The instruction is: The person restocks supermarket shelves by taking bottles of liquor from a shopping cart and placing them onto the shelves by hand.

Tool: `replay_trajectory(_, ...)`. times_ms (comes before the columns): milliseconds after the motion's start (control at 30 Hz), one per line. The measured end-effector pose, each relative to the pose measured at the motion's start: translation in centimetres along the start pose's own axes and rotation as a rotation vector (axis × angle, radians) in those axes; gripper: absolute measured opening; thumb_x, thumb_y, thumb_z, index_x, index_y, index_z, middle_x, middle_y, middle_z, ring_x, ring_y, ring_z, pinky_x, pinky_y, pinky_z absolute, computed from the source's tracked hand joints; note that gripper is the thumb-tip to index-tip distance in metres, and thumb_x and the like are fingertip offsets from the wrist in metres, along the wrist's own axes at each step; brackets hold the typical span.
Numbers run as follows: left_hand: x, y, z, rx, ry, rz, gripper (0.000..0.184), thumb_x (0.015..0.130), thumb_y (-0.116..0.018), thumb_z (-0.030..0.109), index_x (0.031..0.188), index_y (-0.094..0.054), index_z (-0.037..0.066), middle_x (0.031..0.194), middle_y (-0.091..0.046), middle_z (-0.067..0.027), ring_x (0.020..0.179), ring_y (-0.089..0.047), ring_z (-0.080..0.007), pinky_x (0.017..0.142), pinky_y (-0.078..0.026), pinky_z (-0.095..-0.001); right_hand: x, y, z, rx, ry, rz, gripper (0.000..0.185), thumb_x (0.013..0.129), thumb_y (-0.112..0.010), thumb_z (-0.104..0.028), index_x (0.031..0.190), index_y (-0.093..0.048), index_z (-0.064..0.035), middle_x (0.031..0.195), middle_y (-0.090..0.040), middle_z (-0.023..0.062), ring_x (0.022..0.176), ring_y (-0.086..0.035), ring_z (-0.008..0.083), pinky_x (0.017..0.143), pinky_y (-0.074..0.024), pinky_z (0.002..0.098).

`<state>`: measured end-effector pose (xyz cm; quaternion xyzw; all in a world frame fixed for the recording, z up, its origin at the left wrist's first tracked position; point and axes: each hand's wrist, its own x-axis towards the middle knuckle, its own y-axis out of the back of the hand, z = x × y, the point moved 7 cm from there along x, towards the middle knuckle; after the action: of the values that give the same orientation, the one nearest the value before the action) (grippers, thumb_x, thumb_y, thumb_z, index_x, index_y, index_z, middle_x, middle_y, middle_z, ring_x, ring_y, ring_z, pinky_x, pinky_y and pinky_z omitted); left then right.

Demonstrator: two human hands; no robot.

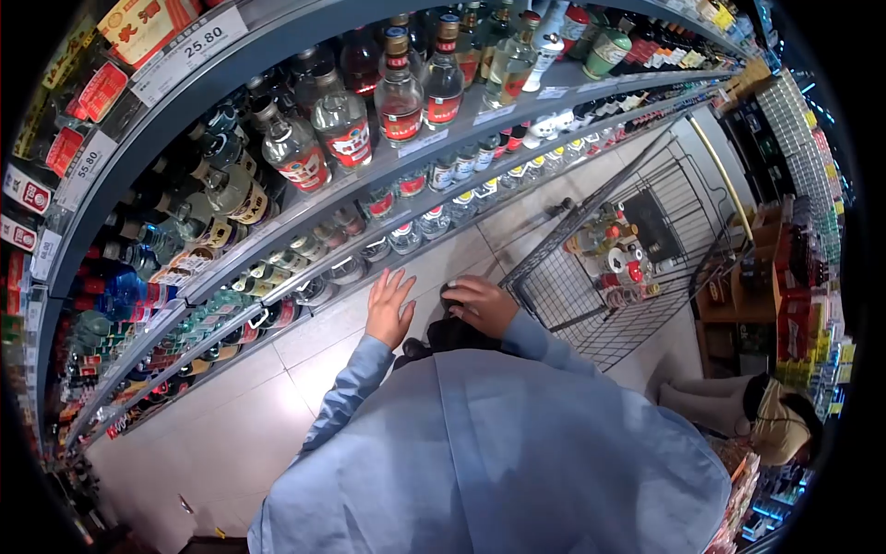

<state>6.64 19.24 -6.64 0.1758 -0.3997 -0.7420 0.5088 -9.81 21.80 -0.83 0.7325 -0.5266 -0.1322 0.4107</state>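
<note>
My left hand (390, 307) is held out in front of my body, fingers spread, with nothing in it. It is nearest to the lower shelf of bottles (347, 269). To its right, my right hand (482, 306) hovers palm down above dark shoes (452, 333), fingers apart and empty. Clear bottles with red labels stand upright on the shelf above, among them one bottle (400, 102) with a brown and blue cap. To the right of my right hand stands a wire shopping cart (558, 286) with several bottles (626, 268) in it.
A curved shelf edge (305, 18) with price tags (190, 54) runs along the left and top. The tiled floor (268, 397) lies below. At the lower right are a person's legs (711, 403), near another display (798, 305) of goods.
</note>
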Motion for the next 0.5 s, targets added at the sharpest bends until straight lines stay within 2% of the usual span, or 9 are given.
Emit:
replay_trajectory(200, 1.6, -2.2, 3.7, -0.17, -0.156, -0.097, 0.042, 0.078, -0.058, 0.01, 0.119, -0.05, 0.009, 0.123, -0.049, -0.0108, 0.122, -0.037, -0.0324, 0.1, -0.029, -0.0427, -3.3, 3.1, 2.2, -0.064, -0.16, 0.073, 0.03, 0.071, -0.063, -0.006, 0.101, -0.06, -0.0096, 0.101, -0.056, 0.0111, 0.094, -0.055, 0.0303, 0.08, -0.0463, 0.0368)
replay_trajectory(233, 1.9, -2.7, 4.5, -0.154, -0.174, -0.125, 0.042, 0.078, -0.058, 0.01, 0.119, -0.05, 0.009, 0.122, -0.051, -0.0106, 0.12, -0.04, -0.0322, 0.099, -0.031, -0.0419, -4.0, 3.1, 4.0, 0.022, -0.245, 0.049, 0.034, 0.069, -0.063, -0.005, 0.103, -0.059, -0.0099, 0.1, -0.056, 0.0122, 0.091, -0.055, 0.0315, 0.078, -0.047, 0.0371)
replay_trajectory(367, 2.6, -6.1, 6.7, -0.236, -0.202, -0.213, 0.042, 0.078, -0.056, 0.008, 0.119, -0.049, 0.007, 0.12, -0.052, -0.012, 0.119, -0.041, -0.0326, 0.097, -0.034, -0.0411, -6.7, 7.9, 10.1, -0.103, -0.412, 0.3, 0.04, 0.068, -0.063, -0.005, 0.107, -0.057, -0.0107, 0.098, -0.058, 0.0139, 0.091, -0.056, 0.0314, 0.078, -0.0464, 0.0371)
replay_trajectory(400, 2.9, -6.9, 7.7, -0.256, -0.219, -0.214, 0.039, 0.078, -0.055, 0.008, 0.117, -0.05, 0.006, 0.119, -0.052, -0.0128, 0.117, -0.043, -0.0332, 0.097, -0.035, -0.041, -7.7, 9.2, 12.9, -0.102, -0.49, 0.354, 0.041, 0.068, -0.063, -0.006, 0.108, -0.056, -0.0109, 0.097, -0.058, 0.0144, 0.091, -0.056, 0.0312, 0.079, -0.0461, 0.0367)
replay_trajectory(467, 3.8, -10.0, 9.6, -0.277, -0.298, -0.238, 0.039, 0.08, -0.056, 0.01, 0.118, -0.05, 0.006, 0.118, -0.053, -0.0136, 0.116, -0.044, -0.0333, 0.096, -0.036, -0.0405, -11.1, 11.6, 20.0, -0.097, -0.483, 0.616, 0.034, 0.072, -0.061, -0.007, 0.106, -0.058, -0.008, 0.098, -0.059, 0.0139, 0.093, -0.056, 0.0312, 0.083, -0.0443, 0.0352)
replay_trajectory(500, 4.3, -11.9, 10.7, -0.28, -0.324, -0.271, 0.038, 0.079, -0.057, 0.01, 0.117, -0.051, 0.005, 0.116, -0.054, -0.0139, 0.115, -0.045, -0.0332, 0.095, -0.037, -0.0405, -12.6, 13.1, 23.3, -0.117, -0.619, 0.669, 0.038, 0.071, -0.061, -0.007, 0.109, -0.056, -0.0081, 0.099, -0.058, 0.0142, 0.093, -0.056, 0.0305, 0.084, -0.0442, 0.0351)
